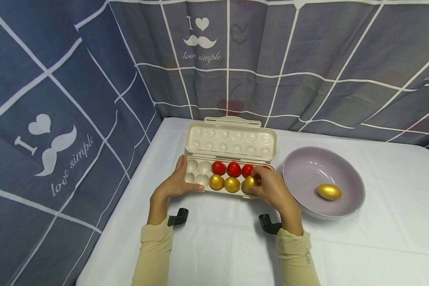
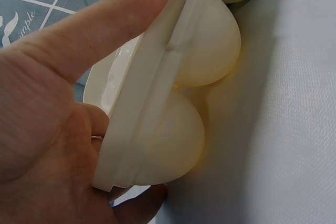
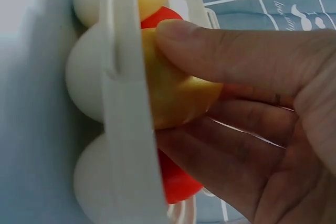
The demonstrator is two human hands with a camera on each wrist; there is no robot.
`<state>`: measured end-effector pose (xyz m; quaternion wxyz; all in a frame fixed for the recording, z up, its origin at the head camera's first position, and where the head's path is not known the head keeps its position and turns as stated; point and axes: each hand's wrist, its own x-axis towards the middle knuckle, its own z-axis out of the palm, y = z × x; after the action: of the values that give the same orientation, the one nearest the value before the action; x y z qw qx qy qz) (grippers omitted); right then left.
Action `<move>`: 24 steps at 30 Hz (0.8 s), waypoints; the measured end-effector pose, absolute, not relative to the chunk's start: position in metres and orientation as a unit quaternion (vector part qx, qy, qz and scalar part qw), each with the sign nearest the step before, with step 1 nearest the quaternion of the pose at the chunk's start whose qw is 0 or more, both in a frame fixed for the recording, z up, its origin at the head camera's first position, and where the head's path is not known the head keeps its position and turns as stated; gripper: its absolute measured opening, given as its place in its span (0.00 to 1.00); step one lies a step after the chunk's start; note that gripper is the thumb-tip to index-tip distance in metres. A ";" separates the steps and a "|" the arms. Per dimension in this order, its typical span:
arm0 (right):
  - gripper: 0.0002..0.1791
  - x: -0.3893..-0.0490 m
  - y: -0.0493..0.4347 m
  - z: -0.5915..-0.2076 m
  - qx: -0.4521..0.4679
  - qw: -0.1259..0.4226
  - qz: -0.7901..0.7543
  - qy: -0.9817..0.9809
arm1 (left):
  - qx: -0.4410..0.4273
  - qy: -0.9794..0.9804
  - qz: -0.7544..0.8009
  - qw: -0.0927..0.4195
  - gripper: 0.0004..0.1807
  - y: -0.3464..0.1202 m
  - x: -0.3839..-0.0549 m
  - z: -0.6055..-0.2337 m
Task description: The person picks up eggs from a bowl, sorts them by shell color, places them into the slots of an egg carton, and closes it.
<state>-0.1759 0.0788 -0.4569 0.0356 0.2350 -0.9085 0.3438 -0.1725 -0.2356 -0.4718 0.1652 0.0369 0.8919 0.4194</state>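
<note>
A cream egg carton [image 1: 200, 180] lies on the table with its lid [image 1: 232, 139] folded back. Its back row has several red eggs [image 1: 233, 169], the rightmost partly covered by my right hand. Two gold eggs [image 1: 231, 184] sit in the front row. My right hand [image 1: 273, 188] pinches another gold egg [image 3: 181, 87] between thumb and fingers, down in a front cup right of those two. My left hand [image 1: 175, 180] grips the carton's left end, thumb along the front rim and fingers round the side. Cups at that end hold no eggs.
A lilac bowl [image 1: 296, 174] stands to the right of the carton, close to my right hand, with one gold egg [image 1: 329, 191] in it. A white cloth [image 1: 218, 242] covers the table. Grey checked curtains [image 1: 257, 51] hang behind and to the left.
</note>
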 end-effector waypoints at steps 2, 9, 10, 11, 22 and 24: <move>0.16 -0.176 0.077 -0.458 0.230 0.029 0.338 -0.912 | 0.037 0.892 0.419 0.165 0.71 -0.236 -0.173 -0.472; 0.15 -0.175 0.070 -0.458 0.207 0.006 0.317 -0.926 | 0.039 0.892 0.417 0.168 0.71 -0.236 -0.172 -0.472; 0.15 -0.174 0.071 -0.458 0.205 0.002 0.314 -0.927 | 0.039 0.892 0.418 0.168 0.71 -0.236 -0.172 -0.472; 0.15 -0.174 0.071 -0.458 0.205 -0.003 0.314 -0.927 | 0.039 0.892 0.418 0.168 0.71 -0.236 -0.172 -0.472; 0.12 -0.174 0.078 -0.455 0.222 -0.019 0.331 -0.917 | 0.042 0.890 0.422 0.165 0.71 -0.237 -0.173 -0.472; 0.12 -0.174 0.079 -0.454 0.221 -0.025 0.333 -0.917 | 0.041 0.891 0.421 0.166 0.71 -0.237 -0.173 -0.473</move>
<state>-0.1739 0.0791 -0.4538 -0.0245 0.2209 -0.9165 0.3326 -0.1730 -0.2369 -0.4728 0.1657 0.0407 0.8910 0.4207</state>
